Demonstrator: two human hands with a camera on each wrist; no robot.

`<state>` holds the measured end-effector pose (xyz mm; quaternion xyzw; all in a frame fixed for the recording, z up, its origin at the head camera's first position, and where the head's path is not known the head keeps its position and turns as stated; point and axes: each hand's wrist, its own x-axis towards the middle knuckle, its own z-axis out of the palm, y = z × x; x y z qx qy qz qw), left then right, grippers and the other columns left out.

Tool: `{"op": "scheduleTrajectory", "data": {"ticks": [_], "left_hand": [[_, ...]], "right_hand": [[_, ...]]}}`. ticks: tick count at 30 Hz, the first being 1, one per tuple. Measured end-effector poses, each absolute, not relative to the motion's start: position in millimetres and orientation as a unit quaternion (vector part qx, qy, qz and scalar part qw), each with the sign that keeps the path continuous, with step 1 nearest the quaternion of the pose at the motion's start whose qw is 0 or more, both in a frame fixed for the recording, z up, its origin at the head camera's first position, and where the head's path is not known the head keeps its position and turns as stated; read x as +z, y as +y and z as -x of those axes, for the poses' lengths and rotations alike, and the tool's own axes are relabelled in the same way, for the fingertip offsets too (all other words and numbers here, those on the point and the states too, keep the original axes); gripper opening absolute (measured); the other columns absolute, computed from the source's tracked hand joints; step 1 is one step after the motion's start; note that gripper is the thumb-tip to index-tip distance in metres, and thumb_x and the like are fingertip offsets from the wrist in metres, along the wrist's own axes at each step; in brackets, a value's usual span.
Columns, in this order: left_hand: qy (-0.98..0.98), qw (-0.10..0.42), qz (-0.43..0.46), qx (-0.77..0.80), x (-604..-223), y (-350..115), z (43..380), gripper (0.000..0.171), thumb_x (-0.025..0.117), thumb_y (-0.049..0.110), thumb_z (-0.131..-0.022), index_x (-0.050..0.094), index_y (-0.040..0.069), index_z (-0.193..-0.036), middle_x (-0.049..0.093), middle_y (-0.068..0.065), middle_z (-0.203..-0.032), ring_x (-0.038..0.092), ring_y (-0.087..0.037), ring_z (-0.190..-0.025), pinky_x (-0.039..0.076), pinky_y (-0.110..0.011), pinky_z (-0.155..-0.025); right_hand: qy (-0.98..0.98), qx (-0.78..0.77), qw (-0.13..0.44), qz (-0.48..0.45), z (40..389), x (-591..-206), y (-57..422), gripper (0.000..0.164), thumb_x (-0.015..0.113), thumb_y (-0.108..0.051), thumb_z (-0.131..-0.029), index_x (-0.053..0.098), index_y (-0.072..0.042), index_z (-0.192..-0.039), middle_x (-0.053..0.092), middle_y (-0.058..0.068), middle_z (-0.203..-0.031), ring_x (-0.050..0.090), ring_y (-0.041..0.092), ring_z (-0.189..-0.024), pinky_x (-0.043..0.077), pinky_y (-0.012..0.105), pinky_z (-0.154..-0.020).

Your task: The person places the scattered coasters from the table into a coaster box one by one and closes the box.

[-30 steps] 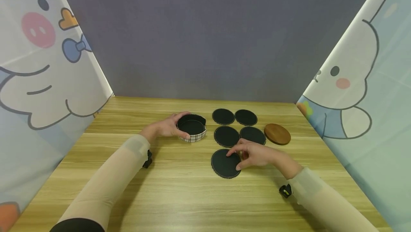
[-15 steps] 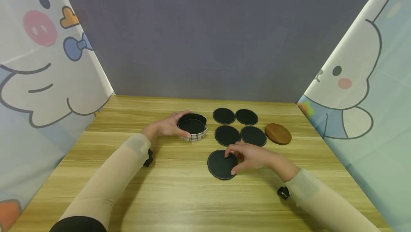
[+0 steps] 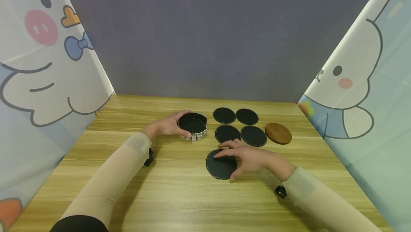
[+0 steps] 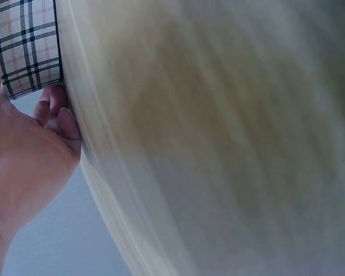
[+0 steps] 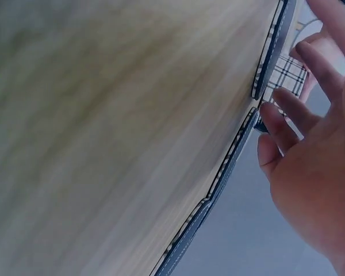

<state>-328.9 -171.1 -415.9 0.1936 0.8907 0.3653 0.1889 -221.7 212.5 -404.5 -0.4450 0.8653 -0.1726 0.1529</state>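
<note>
In the head view, my left hand (image 3: pixel 169 125) grips a round coaster holder (image 3: pixel 194 136) with black lining and a notch in its right side. Its plaid outer wall (image 4: pixel 29 46) shows in the left wrist view, thumb on the near side. My right hand (image 3: pixel 248 158) is over the nearest black round coaster (image 3: pixel 219 168), fingers spread, with the thumb by its right edge. From the right wrist, that hand (image 5: pixel 316 167) has its fingers lifted and loosely bent, nothing between them. Behind it lie several more black coasters (image 3: pixel 254 135) in two rows.
A round brown wooden disc (image 3: pixel 278 133) lies right of the coasters. The wood-grain table (image 3: pixel 179 196) ends at a grey back panel (image 3: pixel 205 39). Cartoon-printed cloths (image 3: pixel 346 61) stand on both sides.
My right hand slid the nearest coaster a little left, then spread its fingers off it. The left hand stays on the coaster holder.
</note>
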Motion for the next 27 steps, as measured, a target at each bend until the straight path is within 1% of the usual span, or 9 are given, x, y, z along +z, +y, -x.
{"op": "scheduleTrajectory", "data": {"ticks": [2, 5, 9, 13, 19, 24, 27], "left_hand": [[0.890, 0.189, -0.195, 0.365, -416.0, -171.1, 329.2, 0.121, 0.096, 0.057, -0.081, 0.022, 0.041, -0.175, 0.018, -0.027, -0.174, 0.032, -0.053, -0.156, 0.026, -0.076, -0.126], [0.890, 0.190, -0.194, 0.367, -415.9, -171.2, 329.4, 0.120, 0.096, 0.057, -0.081, 0.022, 0.041, -0.174, 0.016, -0.028, -0.175, 0.031, -0.054, -0.157, 0.025, -0.076, -0.126], [0.891, 0.189, -0.194, 0.364, -415.3, -171.8, 329.7, 0.121, 0.096, 0.058, -0.080, 0.022, 0.041, -0.174, 0.015, -0.027, -0.176, 0.028, -0.054, -0.159, 0.024, -0.076, -0.126], [0.892, 0.187, -0.194, 0.362, -413.7, -171.6, 329.3, 0.122, 0.096, 0.058, -0.080, 0.022, 0.041, -0.175, 0.017, -0.027, -0.175, 0.030, -0.053, -0.158, 0.025, -0.076, -0.126], [0.892, 0.192, -0.193, 0.360, -413.6, -170.9, 328.4, 0.124, 0.096, 0.058, -0.080, 0.020, 0.038, -0.176, 0.020, -0.027, -0.173, 0.035, -0.054, -0.154, 0.027, -0.076, -0.126], [0.891, 0.194, -0.196, 0.361, -411.6, -170.4, 326.6, 0.123, 0.095, 0.056, -0.082, 0.020, 0.036, -0.176, 0.018, -0.029, -0.174, 0.033, -0.055, -0.156, 0.027, -0.077, -0.125], [0.892, 0.195, -0.196, 0.358, -410.8, -170.6, 325.8, 0.122, 0.095, 0.057, -0.082, 0.020, 0.037, -0.176, 0.018, -0.028, -0.175, 0.032, -0.054, -0.156, 0.027, -0.077, -0.125]], "right_hand": [[0.865, -0.157, 0.157, 0.450, 220.8, -403.3, 209.9, 0.084, 0.096, -0.049, -0.082, 0.058, -0.047, -0.157, 0.041, 0.003, -0.174, 0.041, 0.026, -0.143, 0.031, 0.070, -0.118], [0.867, -0.147, 0.161, 0.448, 220.1, -401.5, 207.1, 0.082, 0.096, -0.044, -0.082, 0.059, -0.049, -0.155, 0.042, 0.003, -0.174, 0.041, 0.025, -0.141, 0.032, 0.070, -0.117], [0.868, -0.147, 0.155, 0.448, 221.4, -401.4, 205.8, 0.076, 0.095, -0.041, -0.083, 0.063, -0.047, -0.152, 0.046, 0.004, -0.171, 0.042, 0.026, -0.141, 0.035, 0.066, -0.115], [0.867, -0.141, 0.140, 0.456, 223.4, -403.1, 205.0, 0.073, 0.095, -0.044, -0.083, 0.065, -0.045, -0.150, 0.050, 0.003, -0.165, 0.044, 0.026, -0.140, 0.038, 0.063, -0.112], [0.869, -0.133, 0.134, 0.458, 223.1, -403.9, 202.5, 0.077, 0.095, -0.044, -0.081, 0.063, -0.042, -0.150, 0.052, 0.001, -0.159, 0.044, 0.023, -0.139, 0.039, 0.056, -0.110], [0.873, -0.141, 0.139, 0.445, 221.3, -403.2, 200.8, 0.080, 0.094, -0.044, -0.079, 0.062, -0.042, -0.152, 0.051, -0.002, -0.156, 0.043, 0.019, -0.139, 0.040, 0.053, -0.112], [0.875, -0.159, 0.128, 0.440, 220.8, -402.8, 201.8, 0.079, 0.094, -0.042, -0.078, 0.063, -0.040, -0.151, 0.051, -0.002, -0.154, 0.044, 0.020, -0.139, 0.040, 0.053, -0.112]]}}
